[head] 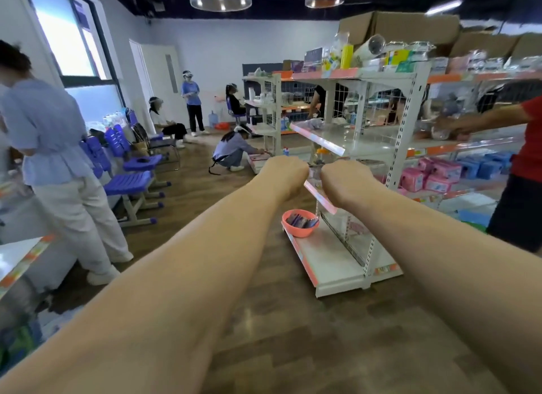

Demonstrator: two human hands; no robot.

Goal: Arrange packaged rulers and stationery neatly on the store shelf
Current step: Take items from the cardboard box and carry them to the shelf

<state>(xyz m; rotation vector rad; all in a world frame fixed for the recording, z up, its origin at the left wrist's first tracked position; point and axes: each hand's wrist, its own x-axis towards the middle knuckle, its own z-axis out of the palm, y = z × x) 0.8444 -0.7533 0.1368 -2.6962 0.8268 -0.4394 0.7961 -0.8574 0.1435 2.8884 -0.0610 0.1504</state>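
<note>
Hands, two, bare, on long forearms. Reached forward side by side: left hand (286, 175) and right hand (344, 184), viewed from the back, near each other but apart, fingers curled under and hidden. Hovered level with the pink-edged middle shelf (319, 195) of the white metal shelf unit (407, 115). Flanked a small clear blurred packet (314, 172) in the gap between them, just above that shelf's front edge. Could not tell of any grip on it by either hand.

Stock on the unit:
- Salmon-pink round plastic bowl (299, 233). Sat at the front left corner of the bottom shelf (331, 255). Held dark purple flat packets (302, 221), heaped loosely, labels too blurred to read.
- Upper shelf (352, 138). Showed mostly bare white surface, with a grey crumpled item (315, 124) near its left end.
- Mixed clear and yellow packaged goods (347, 56). Crowded the top shelf, below brown cardboard boxes (410, 27).

Adjoining bay, right: pink wrapped packs (431, 176) and blue wrapped packs (487, 166), stacked side by side on one level.

Surroundings: wood-pattern floor (293, 335); row of purple plastic chairs (132, 182) along the left wall; person in red top (528, 147) at the right edge, arm reaching into the shelving; crouching person in pale blue top (231, 153) beyond the hands.
</note>
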